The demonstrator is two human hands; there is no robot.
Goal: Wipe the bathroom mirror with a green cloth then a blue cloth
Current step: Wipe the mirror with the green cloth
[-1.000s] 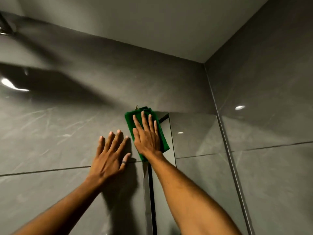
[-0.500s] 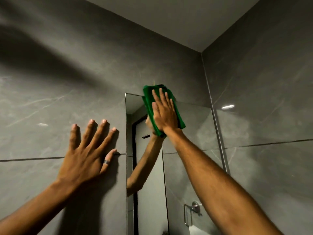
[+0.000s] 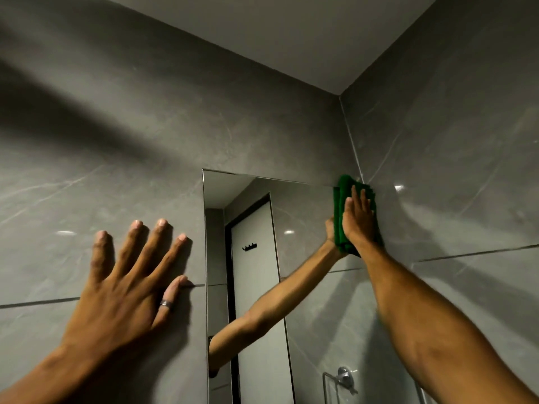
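Note:
A tall frameless mirror (image 3: 306, 217) hangs on the grey tiled wall, reaching to the corner on the right. My right hand (image 3: 358, 220) presses a folded green cloth (image 3: 339, 228) flat against the mirror's top right corner, fingers pointing up. The cloth's upper edge overlaps the mirror's top rim. Spread flat, my left hand (image 3: 131, 284) rests on the wall tile just left of the mirror, holding nothing; a ring sits on its thumb. No blue cloth is in view.
The right side wall (image 3: 455, 170) meets the mirror at the corner. The mirror reflects my forearm, a white door with a black hook rack (image 3: 250, 247), and a chrome holder (image 3: 344, 380) low down. The ceiling lies close above.
My right hand slid the green cloth along the mirror's top edge from the left corner to the right corner. My left hand stayed flat on the wall.

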